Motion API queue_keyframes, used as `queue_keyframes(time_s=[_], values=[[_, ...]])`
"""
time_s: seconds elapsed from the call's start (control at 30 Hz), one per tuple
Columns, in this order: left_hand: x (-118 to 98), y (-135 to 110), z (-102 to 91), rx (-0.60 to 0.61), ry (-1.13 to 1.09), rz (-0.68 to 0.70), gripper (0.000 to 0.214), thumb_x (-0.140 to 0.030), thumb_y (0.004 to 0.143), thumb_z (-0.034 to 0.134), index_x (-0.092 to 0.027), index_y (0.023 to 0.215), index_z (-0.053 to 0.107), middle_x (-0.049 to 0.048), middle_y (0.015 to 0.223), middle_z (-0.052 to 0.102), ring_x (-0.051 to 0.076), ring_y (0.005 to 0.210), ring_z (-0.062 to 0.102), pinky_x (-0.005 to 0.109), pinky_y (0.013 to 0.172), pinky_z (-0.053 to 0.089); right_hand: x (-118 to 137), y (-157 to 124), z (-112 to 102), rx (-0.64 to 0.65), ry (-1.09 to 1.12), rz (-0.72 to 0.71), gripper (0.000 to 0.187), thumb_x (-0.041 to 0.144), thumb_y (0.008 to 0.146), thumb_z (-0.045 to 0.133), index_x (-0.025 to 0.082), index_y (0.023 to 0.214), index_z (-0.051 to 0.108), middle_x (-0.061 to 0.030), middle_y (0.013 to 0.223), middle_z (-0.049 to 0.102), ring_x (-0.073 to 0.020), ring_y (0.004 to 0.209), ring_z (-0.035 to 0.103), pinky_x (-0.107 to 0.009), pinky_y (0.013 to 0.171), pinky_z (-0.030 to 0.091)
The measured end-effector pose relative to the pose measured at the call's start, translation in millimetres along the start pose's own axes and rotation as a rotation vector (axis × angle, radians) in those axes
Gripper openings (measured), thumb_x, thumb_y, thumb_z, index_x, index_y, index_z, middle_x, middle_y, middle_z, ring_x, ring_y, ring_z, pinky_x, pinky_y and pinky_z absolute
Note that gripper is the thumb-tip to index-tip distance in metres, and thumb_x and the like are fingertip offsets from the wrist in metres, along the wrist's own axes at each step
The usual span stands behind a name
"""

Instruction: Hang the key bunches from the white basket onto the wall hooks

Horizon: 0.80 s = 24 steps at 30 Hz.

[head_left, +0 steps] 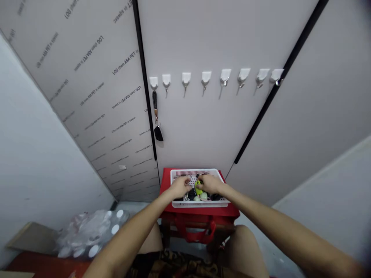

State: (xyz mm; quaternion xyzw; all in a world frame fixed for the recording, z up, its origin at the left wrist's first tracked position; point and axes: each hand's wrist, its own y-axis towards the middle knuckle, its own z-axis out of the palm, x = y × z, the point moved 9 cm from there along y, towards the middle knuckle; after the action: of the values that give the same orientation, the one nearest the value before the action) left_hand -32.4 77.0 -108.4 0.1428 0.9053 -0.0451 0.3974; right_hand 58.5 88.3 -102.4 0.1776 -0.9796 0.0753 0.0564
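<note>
Both hands are inside a white plastic basket (199, 204) holding several small jumbled items. My right hand (210, 183) has its fingers curled on a small yellow-green keychain charm (198, 187) with dark spots. Facing it, my left hand (180, 187) has thumb and fingers apart over the left side of the basket, close to dark and silvery items. Pale green round pieces (203, 196) lie near the front rim, just below the yellow-green charm. Finer details of the items are too small to make out.
The basket stands on a red cloth bag (165, 181) over a stool. Several white hooks (186, 78) line the panel above; a black keychain (158, 133) hangs from the leftmost. Capped plastic bottles (92, 251) in clear wrap are at lower left. Black strips (255, 127) edge the panel.
</note>
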Motion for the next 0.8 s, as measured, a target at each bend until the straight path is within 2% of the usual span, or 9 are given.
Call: queue_keyframes(time_s=[0.07, 0.13, 0.27, 0.37, 0.47, 0.57, 0.67, 0.73, 0.8], values=[[1, 0, 11.4, 0.035, 0.043, -0.002, 0.027, -0.014, 0.055, 0.049, -0.013, 0.082, 0.053, 0.0046, 0.074, 0.055, 0.013, 0.065, 0.048, 0.026, 0.063, 0.038, -1, 1, -1, -0.032, 0.11, 0.022, 0.02, 0.027, 0.056, 0.046, 0.017, 0.071, 0.054, -0.0041, 0.062, 0.055, -0.012, 0.055, 0.047, -0.02, 0.045, 0.027], [2, 1, 12.5, 0.03, -0.028, -0.013, 0.03, -0.013, 0.055, 0.049, -0.013, 0.084, 0.052, 0.0047, 0.076, 0.055, 0.012, 0.064, 0.048, 0.026, 0.062, 0.038, -4, 4, -8, -0.091, 0.263, 0.044, 0.018, 0.021, 0.054, 0.046, 0.016, 0.07, 0.052, -0.0001, 0.055, 0.052, -0.0087, 0.049, 0.044, -0.018, 0.043, 0.027], [-1, 2, 12.6, 0.076, -0.439, -0.07, 0.038, -0.009, 0.054, 0.049, -0.01, 0.092, 0.046, 0.0057, 0.08, 0.055, 0.01, 0.063, 0.049, 0.023, 0.06, 0.038, -17, 8, -35, -0.244, 0.703, 0.12, 0.026, 0.016, 0.056, 0.043, 0.015, 0.081, 0.047, 0.004, 0.05, 0.045, -0.0056, 0.042, 0.039, -0.016, 0.04, 0.029], [-16, 2, 11.4, 0.135, -0.765, -0.03, 0.043, -0.007, 0.049, 0.055, -0.011, 0.091, 0.047, 0.0043, 0.081, 0.056, 0.01, 0.071, 0.049, 0.023, 0.068, 0.037, -18, 6, -54, -0.29, 1.1, 0.143, 0.027, 0.017, 0.059, 0.04, 0.015, 0.087, 0.043, 0.0042, 0.053, 0.045, -0.0049, 0.039, 0.039, -0.017, 0.039, 0.032], [-29, 3, -0.6, 0.074, -0.94, -0.002, 0.039, -0.013, 0.047, 0.06, -0.012, 0.085, 0.051, 0.0026, 0.081, 0.057, 0.011, 0.074, 0.049, 0.023, 0.073, 0.034, -13, 2, -71, -0.328, 1.369, 0.158, 0.021, 0.019, 0.061, 0.041, 0.016, 0.082, 0.043, 0.005, 0.051, 0.044, -0.0038, 0.037, 0.037, -0.017, 0.038, 0.034], [-36, 3, -11.2, 0.001, -1.086, -0.038, 0.032, -0.021, 0.051, 0.06, -0.013, 0.082, 0.052, 0.0025, 0.08, 0.057, 0.012, 0.073, 0.05, 0.024, 0.071, 0.035, -10, -1, -78, -0.354, 1.507, 0.2, 0.017, 0.02, 0.062, 0.043, 0.017, 0.078, 0.042, 0.0065, 0.048, 0.042, -0.0031, 0.035, 0.036, -0.017, 0.038, 0.035], [-49, 2, -19.8, -0.024, -1.27, -0.041, 0.026, -0.02, 0.053, 0.057, -0.012, 0.077, 0.053, 0.0029, 0.071, 0.058, 0.012, 0.067, 0.051, 0.024, 0.066, 0.037, -3, 2, -73, -0.282, 1.563, 0.195, 0.013, 0.024, 0.064, 0.043, 0.018, 0.075, 0.042, 0.0051, 0.049, 0.045, -0.005, 0.037, 0.039, -0.019, 0.039, 0.036], [-58, 1, -26.2, -0.042, -1.367, -0.036, 0.017, -0.02, 0.056, 0.055, -0.011, 0.071, 0.053, 0.002, 0.063, 0.056, 0.01, 0.06, 0.051, 0.023, 0.062, 0.038, 6, 5, -66, -0.193, 1.534, 0.122, 0.016, 0.032, 0.067, 0.039, 0.017, 0.071, 0.043, 0.0027, 0.05, 0.047, -0.0066, 0.04, 0.042, -0.02, 0.042, 0.037], [-62, 0, -29.6, -0.049, -1.447, -0.063, 0.009, -0.018, 0.06, 0.05, -0.011, 0.066, 0.052, 0.0004, 0.057, 0.054, 0.007, 0.053, 0.049, 0.02, 0.056, 0.038, 14, 2, -61, -0.175, 1.386, 0.034, 0.031, 0.042, 0.07, 0.028, 0.016, 0.069, 0.046, 0.0001, 0.05, 0.049, -0.0078, 0.042, 0.044, -0.021, 0.043, 0.037]])
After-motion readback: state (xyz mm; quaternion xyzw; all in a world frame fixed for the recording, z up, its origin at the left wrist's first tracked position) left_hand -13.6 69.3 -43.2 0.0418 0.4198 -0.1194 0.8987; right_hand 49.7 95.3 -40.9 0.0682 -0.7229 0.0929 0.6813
